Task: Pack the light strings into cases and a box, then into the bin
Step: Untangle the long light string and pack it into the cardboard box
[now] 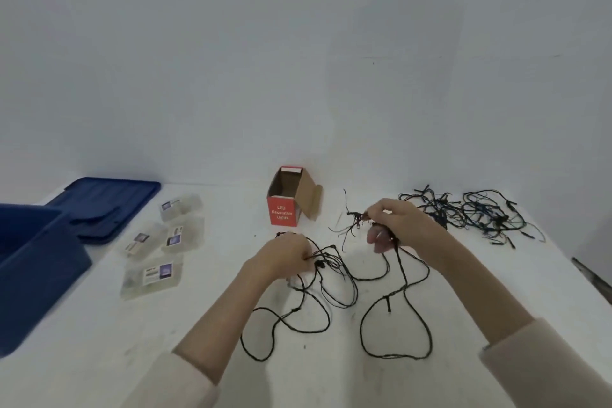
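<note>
A black light string (394, 305) lies in loose loops on the white table (99, 341) in front of me. My left hand (284, 255) grips a bunch of its wire near the middle. My right hand (394, 225) is raised a little above the table and holds another part of the same string, pinching its frayed end between the fingertips. A red cardboard box (284, 209) marked LED Decorative Lights stands open behind my hands. Several clear plastic cases (165, 242) lie to the left. A second tangled light string (470, 212) lies at the back right.
A blue bin (29, 268) stands at the left edge, with its blue lid (109, 205) lying flat behind it. A plain white wall rises behind the table. The table's right edge (592, 278) runs diagonally at the far right.
</note>
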`<state>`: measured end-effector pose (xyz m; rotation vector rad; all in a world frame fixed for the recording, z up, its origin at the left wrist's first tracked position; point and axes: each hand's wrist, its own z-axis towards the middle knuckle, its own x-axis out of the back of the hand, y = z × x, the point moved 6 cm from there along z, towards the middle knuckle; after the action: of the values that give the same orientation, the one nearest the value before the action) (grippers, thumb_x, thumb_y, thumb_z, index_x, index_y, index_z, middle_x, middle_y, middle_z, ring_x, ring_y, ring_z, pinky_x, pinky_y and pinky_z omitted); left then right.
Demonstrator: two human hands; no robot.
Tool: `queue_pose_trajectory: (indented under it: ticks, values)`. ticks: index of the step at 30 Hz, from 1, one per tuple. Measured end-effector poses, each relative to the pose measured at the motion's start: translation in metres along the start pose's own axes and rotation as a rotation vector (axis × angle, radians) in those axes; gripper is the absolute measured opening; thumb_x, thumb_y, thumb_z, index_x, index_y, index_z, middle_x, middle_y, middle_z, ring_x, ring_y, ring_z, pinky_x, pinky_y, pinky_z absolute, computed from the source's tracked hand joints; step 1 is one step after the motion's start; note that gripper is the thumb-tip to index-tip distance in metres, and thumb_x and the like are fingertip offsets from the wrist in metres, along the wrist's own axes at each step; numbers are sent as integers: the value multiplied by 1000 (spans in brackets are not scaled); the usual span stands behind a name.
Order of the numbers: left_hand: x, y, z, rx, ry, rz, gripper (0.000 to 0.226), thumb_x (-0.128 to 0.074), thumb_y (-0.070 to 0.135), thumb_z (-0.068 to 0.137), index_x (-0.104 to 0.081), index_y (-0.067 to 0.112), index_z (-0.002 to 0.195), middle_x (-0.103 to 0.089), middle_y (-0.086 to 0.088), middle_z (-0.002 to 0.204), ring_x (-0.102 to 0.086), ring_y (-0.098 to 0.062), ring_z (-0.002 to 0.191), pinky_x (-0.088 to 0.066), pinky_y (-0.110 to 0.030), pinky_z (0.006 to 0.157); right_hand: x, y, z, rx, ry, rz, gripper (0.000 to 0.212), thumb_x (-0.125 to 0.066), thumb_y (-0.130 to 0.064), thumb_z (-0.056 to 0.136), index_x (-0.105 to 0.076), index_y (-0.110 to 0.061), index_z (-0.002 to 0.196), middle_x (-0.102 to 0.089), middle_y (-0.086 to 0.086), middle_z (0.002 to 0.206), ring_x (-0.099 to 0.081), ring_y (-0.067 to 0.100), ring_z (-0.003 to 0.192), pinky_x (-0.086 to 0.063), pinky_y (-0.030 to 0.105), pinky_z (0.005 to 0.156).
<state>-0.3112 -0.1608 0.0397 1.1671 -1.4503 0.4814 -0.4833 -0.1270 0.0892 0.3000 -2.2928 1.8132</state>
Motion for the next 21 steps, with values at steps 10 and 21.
queue_pose_trajectory:
  ticks: [10,21]
  values:
    - [165,56,-38,-241,420,-555,22,-66,35,84,-67,13,80,-44,9,51,-42,-7,48,-37,-15,47,10,-114,-17,304,-231,267,21,-42,-15,98,-55,-14,82,-44,1,56,-30,11,37,-38,22,44]
    - [179,-2,-55,-118,316,-570,25,-59,29,90,-71,9,81,-47,6,56,-48,-11,60,-50,-28,75,113,-129,-26,357,420,259,22,-41,-12,97,-54,-15,79,-43,-2,52,-31,7,30,-36,21,40]
